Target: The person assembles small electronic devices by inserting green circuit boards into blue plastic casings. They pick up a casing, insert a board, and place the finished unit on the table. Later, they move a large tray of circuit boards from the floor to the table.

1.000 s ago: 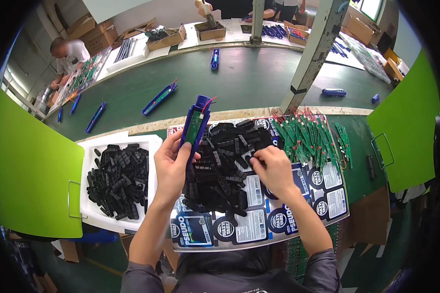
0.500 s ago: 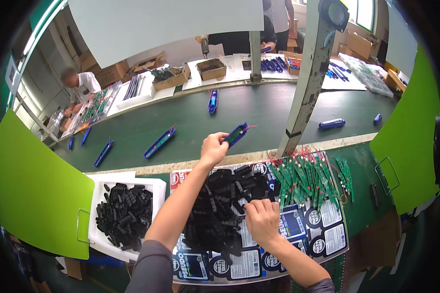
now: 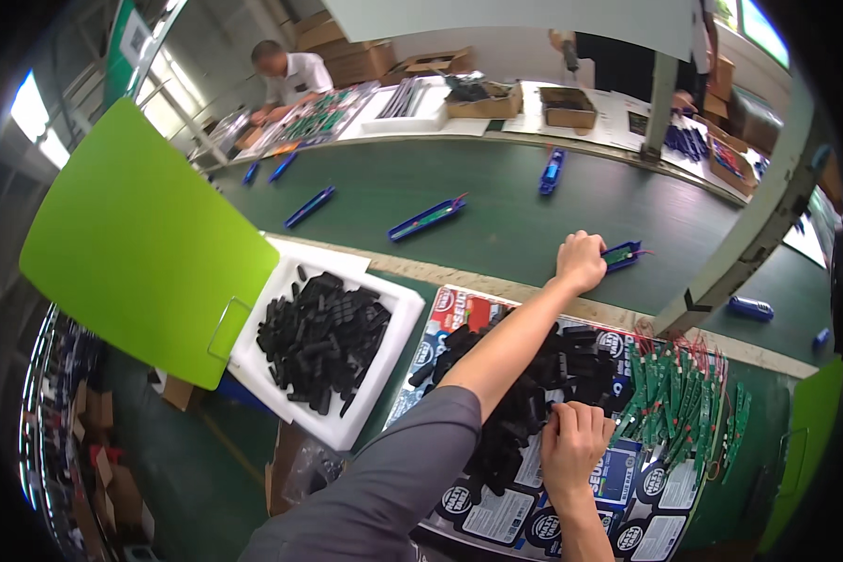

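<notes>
My left hand point(image 3: 583, 260) reaches over the near edge of the green belt, its fingers closed around the left end of a blue casing point(image 3: 623, 256). A green circuit board and thin red wires show inside that casing. Lower down, my right hand point(image 3: 576, 445) has its fingers curled together at the right edge of a heap of black plastic parts point(image 3: 496, 459). Whatever its fingertips may hold is hidden. To the right of this hand lies a pile of green circuit boards point(image 3: 674, 389) with red wires.
More blue casings point(image 3: 428, 218) lie along the green belt point(image 3: 365, 187). A white foam box point(image 3: 407, 314) of black parts stands left of the heap. Nearby are a lime-green panel point(image 3: 150, 244) and a metal post point(image 3: 754, 220). A co-worker point(image 3: 295, 80) sits across the belt.
The view has swung left, so the scene sits farther right. The blue casing in my left hand now lies flatter and closer to the belt. My right hand stays by the black heap.
</notes>
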Demonstrator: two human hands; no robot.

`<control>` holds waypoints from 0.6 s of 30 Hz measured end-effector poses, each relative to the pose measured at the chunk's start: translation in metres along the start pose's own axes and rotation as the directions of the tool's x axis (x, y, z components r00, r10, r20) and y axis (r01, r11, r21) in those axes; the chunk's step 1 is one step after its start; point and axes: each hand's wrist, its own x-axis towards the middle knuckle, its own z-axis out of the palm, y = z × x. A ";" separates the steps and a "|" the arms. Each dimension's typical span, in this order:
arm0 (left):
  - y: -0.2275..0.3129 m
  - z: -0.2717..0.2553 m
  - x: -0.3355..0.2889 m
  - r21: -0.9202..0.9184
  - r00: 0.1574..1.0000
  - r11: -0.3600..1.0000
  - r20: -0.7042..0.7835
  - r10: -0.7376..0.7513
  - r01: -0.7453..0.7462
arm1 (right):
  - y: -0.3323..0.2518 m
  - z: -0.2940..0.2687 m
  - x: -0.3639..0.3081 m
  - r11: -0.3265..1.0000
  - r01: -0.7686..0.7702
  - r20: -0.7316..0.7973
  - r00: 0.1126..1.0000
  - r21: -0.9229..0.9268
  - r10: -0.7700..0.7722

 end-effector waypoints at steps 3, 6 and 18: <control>-0.001 -0.013 -0.006 0.092 1.000 0.996 -0.003 0.005 -0.005 | 0.000 0.001 -0.001 1.000 0.016 0.000 1.000 -0.006 -0.016; 0.004 -0.034 -0.008 0.225 0.999 0.974 -0.008 0.041 -0.038 | 0.001 0.000 0.004 1.000 0.027 -0.020 0.999 0.010 -0.026; 0.125 -0.287 -0.281 -0.557 0.913 0.739 -0.090 0.398 -0.378 | 0.015 0.005 -0.002 0.998 0.064 -0.105 0.993 0.011 -0.063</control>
